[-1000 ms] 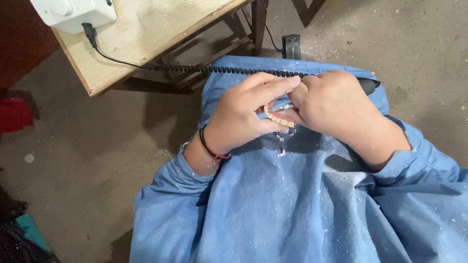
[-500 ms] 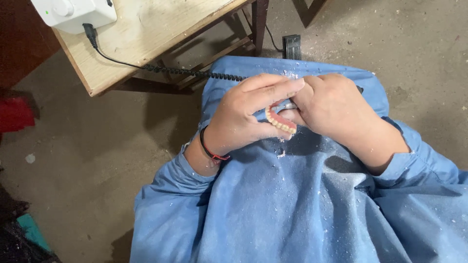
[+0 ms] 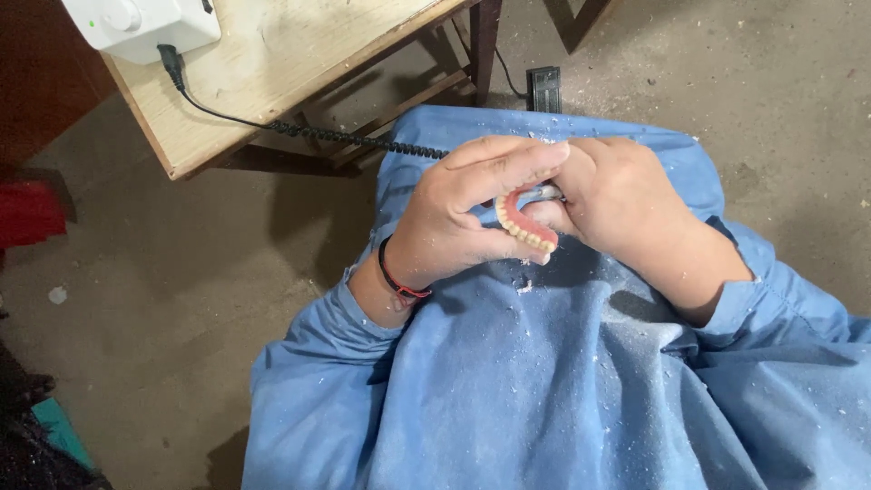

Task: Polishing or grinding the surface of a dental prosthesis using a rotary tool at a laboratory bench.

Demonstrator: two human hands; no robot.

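Fingers of the left hand (image 3: pixel 454 218) are clamped around a denture (image 3: pixel 526 227) — pink base, a curved row of pale teeth facing out below the thumb side. Tight grip there, thumb under, index finger stretched over the top. Pressed against it from the other side, the right hand (image 3: pixel 626 204) is curled shut around something slim, only a small metallic bit showing at the denture; what tool it is I cannot tell, though the coiled black cable (image 3: pixel 354 136) running in behind the left hand suggests a powered handpiece. Both hands sit together above the lap, the denture held between them.

Just below the grip, white flecks and dust scatter across the blue gown (image 3: pixel 562 381) — by that, a fair amount of trimming looks done already, and with both hands clamped on, the work reads as under way rather than finished. How much remains cannot be judged; the worked face is hidden.

Farther out, beyond the left hand, the cable leads up to a white control box (image 3: pixel 145 23) on the wooden bench (image 3: pixel 272 82), and a black foot pedal (image 3: pixel 544 88) lies on the concrete floor (image 3: pixel 181 299).
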